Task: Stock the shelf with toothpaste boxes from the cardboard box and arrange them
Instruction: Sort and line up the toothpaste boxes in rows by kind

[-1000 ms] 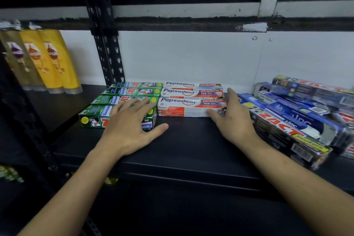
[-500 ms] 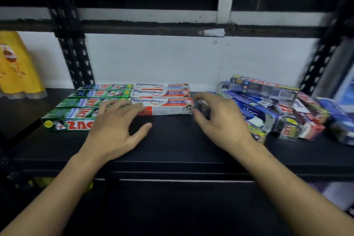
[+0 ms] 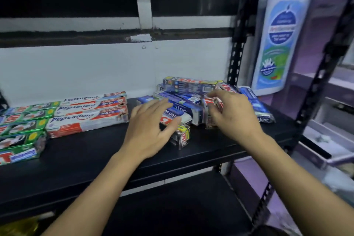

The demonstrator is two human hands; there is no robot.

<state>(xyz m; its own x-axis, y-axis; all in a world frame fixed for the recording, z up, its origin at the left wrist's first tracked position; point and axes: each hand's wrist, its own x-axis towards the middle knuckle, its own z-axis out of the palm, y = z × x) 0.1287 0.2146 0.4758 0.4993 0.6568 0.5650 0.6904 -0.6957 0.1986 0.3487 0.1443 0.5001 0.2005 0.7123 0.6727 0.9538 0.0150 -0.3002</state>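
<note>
Hands [image 3: 147,130] [image 3: 236,116] part-curled over heaped toothpaste boxes [image 3: 189,86]

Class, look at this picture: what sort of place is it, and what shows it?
Probably a small shop or stockroom: a black metal shelf holds neat Pepsodent boxes, a jumbled pile of blue boxes, and a big labelled bottle beside.

Green boxes [image 3: 21,140] off-frame L; bottle label [image 3: 280,30] blurry.

free: front strip of the shelf [image 3: 86,159] lay bare; a thin gap stood between white boxes [image 3: 88,113] and messy pile [image 3: 191,86] | blocked: green boxes [image 3: 23,120] left, black post [image 3: 237,44] and big bottle [image 3: 277,44] right
</note>
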